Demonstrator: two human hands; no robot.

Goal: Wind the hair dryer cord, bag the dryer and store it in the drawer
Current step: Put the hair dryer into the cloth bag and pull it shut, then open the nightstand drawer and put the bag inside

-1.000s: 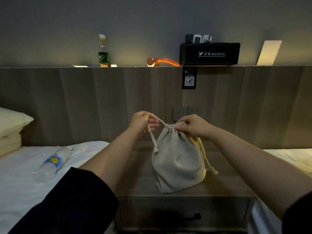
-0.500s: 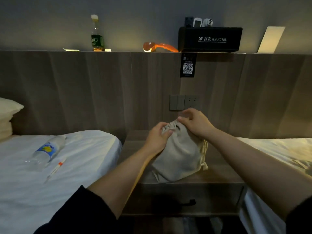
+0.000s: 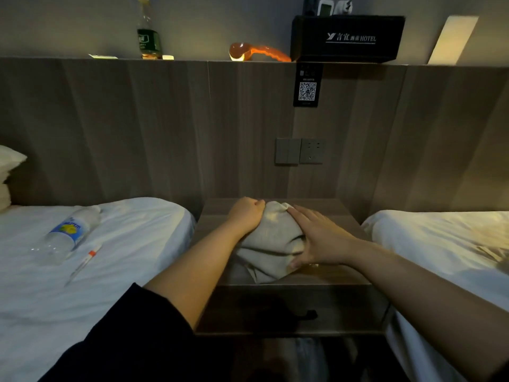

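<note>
Beige cloth bag (image 3: 271,238) creased, L hand (image 3: 246,216) gripping.

Matt cloth and dull wood grain under dim lamplight.

The soft beige cloth bag (image 3: 271,241) looked matt, finely woven and creased. The grey-brown wood-grain nightstand (image 3: 344,216) had a smooth, low-sheen top, much like the wood-grain wall panel (image 3: 165,128). The white fabric bed sheet (image 3: 124,257) was matt and wrinkled. The clear plastic water bottle (image 3: 68,232) and the black hotel box (image 3: 347,37) showed a slight gloss.
</note>
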